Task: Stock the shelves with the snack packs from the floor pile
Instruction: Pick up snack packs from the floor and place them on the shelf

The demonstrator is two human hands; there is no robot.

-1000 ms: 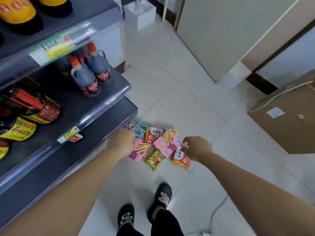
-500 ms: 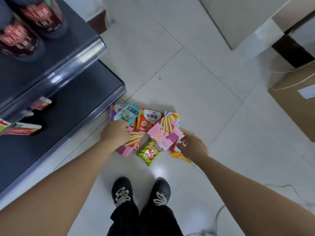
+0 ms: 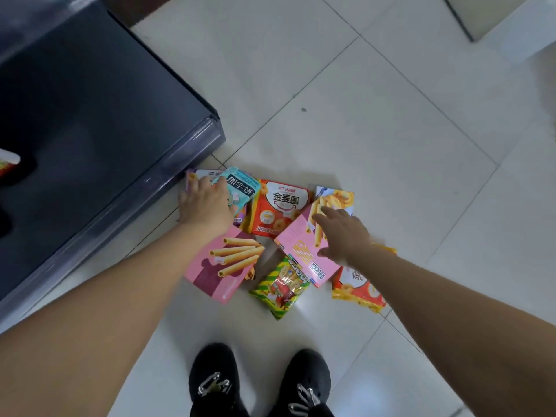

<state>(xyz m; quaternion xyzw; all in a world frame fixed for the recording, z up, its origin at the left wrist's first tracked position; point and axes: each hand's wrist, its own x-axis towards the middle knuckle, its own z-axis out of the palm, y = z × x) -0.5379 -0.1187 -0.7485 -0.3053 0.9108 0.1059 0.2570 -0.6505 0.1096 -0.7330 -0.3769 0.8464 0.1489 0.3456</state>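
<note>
— On the floor, off the shelf (image 3: 90,121) corner: what's there?
— Pile (image 3: 278,233) of snack packs, overlapping, on pale tiles (image 3: 376,130). Its far-left edge sits just beside the shelf's front rail.
— Left hand?
— Left hand (image 3: 207,207) is flat, fingers straight, laid over the teal pack (image 3: 240,191) and a purple-edged pack (image 3: 197,175) beneath it. Not curled round either one.
— Right hand?
— Right hand (image 3: 343,233) also flat, fingers spread, palm down on the right box (image 3: 301,251), which is pink. Thumb lies on the box face. No grip seen.
— Other packs?
— Red pack (image 3: 281,206) lies between the hands, one side under the right box. Left box (image 3: 222,272), pink with wafer rolls printed, lies nearer, partly under the left forearm. Green pack (image 3: 281,288) lies between the boxes, its top tucked under the right box. Orange pack (image 3: 356,288) lies under the right wrist. A blue-cornered pack (image 3: 337,195) lies beyond the right fingers, mostly covered.
— Shelf?
— Dark deck, clear front rail. Red-and-white item (image 3: 7,164) at the frame's left edge, too cropped to name.
— Person?
— Stands over the pile. Black shoes (image 3: 213,383) at the near edge, toes toward it.
</note>
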